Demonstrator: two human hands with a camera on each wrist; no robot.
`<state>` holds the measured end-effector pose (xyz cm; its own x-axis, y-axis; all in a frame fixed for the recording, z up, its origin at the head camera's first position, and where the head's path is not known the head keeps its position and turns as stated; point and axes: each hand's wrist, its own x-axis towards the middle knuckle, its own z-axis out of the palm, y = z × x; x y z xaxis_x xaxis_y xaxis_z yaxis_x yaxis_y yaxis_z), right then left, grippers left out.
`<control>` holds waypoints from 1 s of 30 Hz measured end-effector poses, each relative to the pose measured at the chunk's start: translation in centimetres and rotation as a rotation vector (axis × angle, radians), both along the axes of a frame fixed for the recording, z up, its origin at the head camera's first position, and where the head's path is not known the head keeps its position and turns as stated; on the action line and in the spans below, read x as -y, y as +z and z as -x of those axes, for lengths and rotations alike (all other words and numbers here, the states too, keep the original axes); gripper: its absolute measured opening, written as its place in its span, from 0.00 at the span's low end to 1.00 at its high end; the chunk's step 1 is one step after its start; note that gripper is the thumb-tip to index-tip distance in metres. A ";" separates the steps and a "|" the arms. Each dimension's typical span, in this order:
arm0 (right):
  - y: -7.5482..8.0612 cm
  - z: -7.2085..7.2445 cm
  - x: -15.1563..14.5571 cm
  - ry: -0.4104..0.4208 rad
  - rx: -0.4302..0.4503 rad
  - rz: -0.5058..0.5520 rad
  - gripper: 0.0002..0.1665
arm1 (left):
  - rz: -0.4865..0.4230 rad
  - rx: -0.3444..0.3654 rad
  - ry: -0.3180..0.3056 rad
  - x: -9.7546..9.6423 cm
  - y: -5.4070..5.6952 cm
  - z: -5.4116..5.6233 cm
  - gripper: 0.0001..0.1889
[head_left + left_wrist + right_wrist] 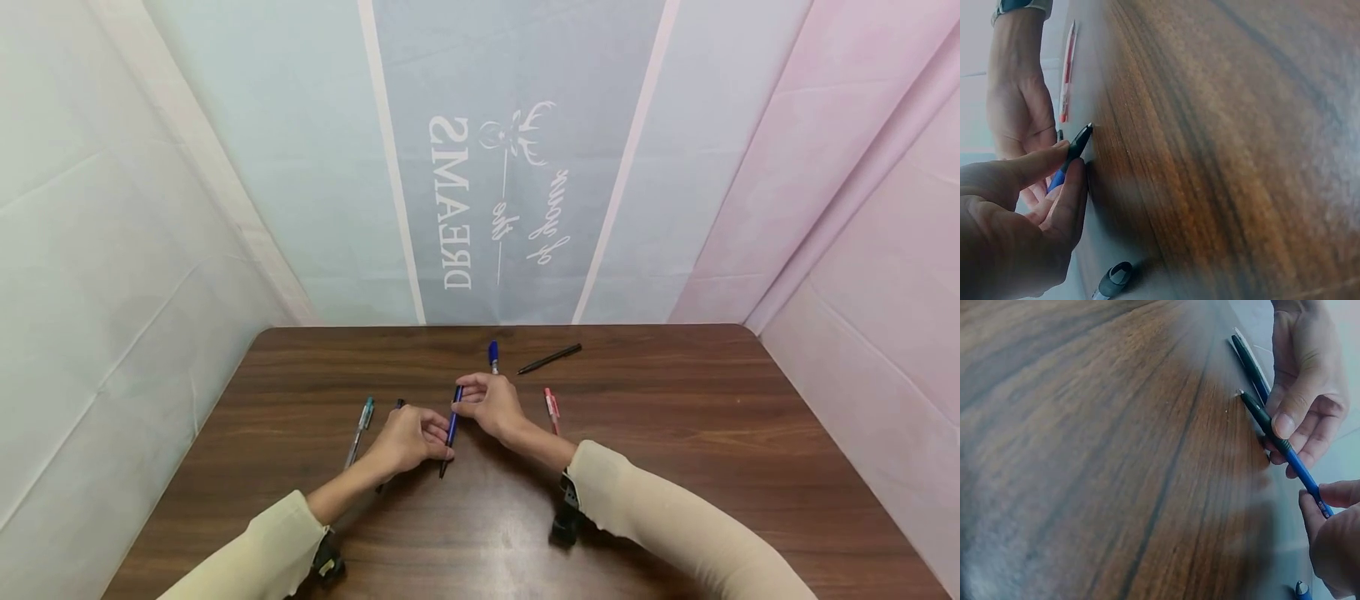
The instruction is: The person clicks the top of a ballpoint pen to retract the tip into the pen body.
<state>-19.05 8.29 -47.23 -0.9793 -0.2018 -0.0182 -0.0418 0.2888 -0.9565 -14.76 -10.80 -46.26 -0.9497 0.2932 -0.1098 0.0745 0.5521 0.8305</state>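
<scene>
Both hands hold one blue pen [453, 421] with a dark grip section, slanted over the table. My left hand [408, 437] pinches it by thumb and fingers near its dark writing end, as the right wrist view shows. At the blue far end, my right hand [495, 408] pinches it between thumb and fingers. In the left wrist view, the pen's pointed tip [1089, 127] sticks out past the left thumb, close over the wood. A dark pen [400, 404] lies partly hidden under the left hand.
On the brown wooden table [675, 467], a teal-topped clear pen [362, 429] lies left of the left hand. Beyond the right hand are a blue-capped pen [492, 354] and a black pen [550, 358]. A red pen [552, 407] lies beside the right wrist. Fabric curtains [495, 167] surround the table.
</scene>
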 end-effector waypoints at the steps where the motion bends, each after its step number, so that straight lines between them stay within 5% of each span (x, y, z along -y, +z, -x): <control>1: 0.0 0.0 0.0 0.002 0.016 0.025 0.23 | 0.000 0.002 0.004 0.0 0.0 0.0 0.15; 16: 0.3 0.4 -0.6 0.047 0.197 0.375 0.28 | -0.226 0.199 0.043 -0.4 0.3 0.0 0.18; 23: 0.3 0.6 -1.1 0.033 0.215 0.419 0.28 | -0.413 0.337 0.037 -0.9 0.5 0.1 0.19; 30: 0.6 0.7 -1.9 0.058 0.233 0.442 0.28 | -0.498 0.403 0.045 -1.5 0.2 0.2 0.18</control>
<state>-19.77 10.18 -46.64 -0.9464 -0.2933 -0.1356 0.1834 -0.1422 -0.9727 -14.92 -9.30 -46.02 -0.8750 0.3616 -0.3220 -0.3116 0.0886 0.9461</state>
